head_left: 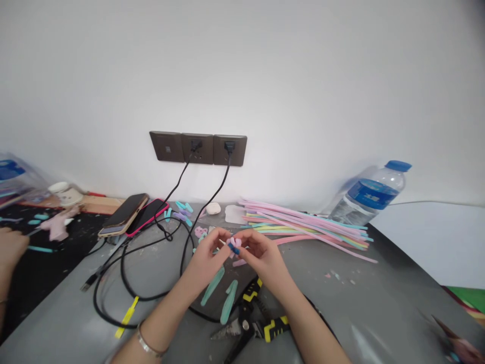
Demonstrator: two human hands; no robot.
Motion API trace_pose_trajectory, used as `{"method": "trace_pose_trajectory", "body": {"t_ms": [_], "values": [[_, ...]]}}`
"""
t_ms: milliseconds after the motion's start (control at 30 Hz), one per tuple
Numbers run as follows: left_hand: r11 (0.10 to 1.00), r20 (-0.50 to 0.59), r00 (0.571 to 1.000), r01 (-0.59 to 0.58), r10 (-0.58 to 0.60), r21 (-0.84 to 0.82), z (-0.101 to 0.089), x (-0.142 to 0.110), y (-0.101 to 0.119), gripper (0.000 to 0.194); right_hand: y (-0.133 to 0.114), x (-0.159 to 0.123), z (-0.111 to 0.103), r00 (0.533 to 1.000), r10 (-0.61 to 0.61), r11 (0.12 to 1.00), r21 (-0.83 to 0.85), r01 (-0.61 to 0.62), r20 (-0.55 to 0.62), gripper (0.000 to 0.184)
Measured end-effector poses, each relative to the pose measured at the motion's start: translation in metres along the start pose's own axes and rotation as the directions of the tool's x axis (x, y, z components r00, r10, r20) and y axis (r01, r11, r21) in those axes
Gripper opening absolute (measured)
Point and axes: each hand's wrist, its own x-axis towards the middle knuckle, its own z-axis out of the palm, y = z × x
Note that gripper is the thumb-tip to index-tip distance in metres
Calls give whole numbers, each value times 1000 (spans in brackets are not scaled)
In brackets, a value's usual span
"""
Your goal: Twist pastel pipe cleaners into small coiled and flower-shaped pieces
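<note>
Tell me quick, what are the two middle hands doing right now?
Left hand: closed, pinching the small pink piece.
Right hand: closed, pinching the same piece from the other side.

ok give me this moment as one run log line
left hand: pinching pink fuzzy piece; right hand: pinching same piece; nearby: pliers, green strips, pastel stick bundle

Soft light, faint shadows, lower right blurred
</note>
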Motion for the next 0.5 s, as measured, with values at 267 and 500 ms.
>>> {"method": "trace_pose_trajectory", "body": {"t_ms": [267,500], "values": [[990,-19,991,-132,133,41,-2,3,-10,11,-1,0,0,999,3,1000,15,-2,-32,21],[975,-54,974,-221,221,9,1,0,-13,9,1,2,-1,997,8,996,93,-1,-76,24]]}}
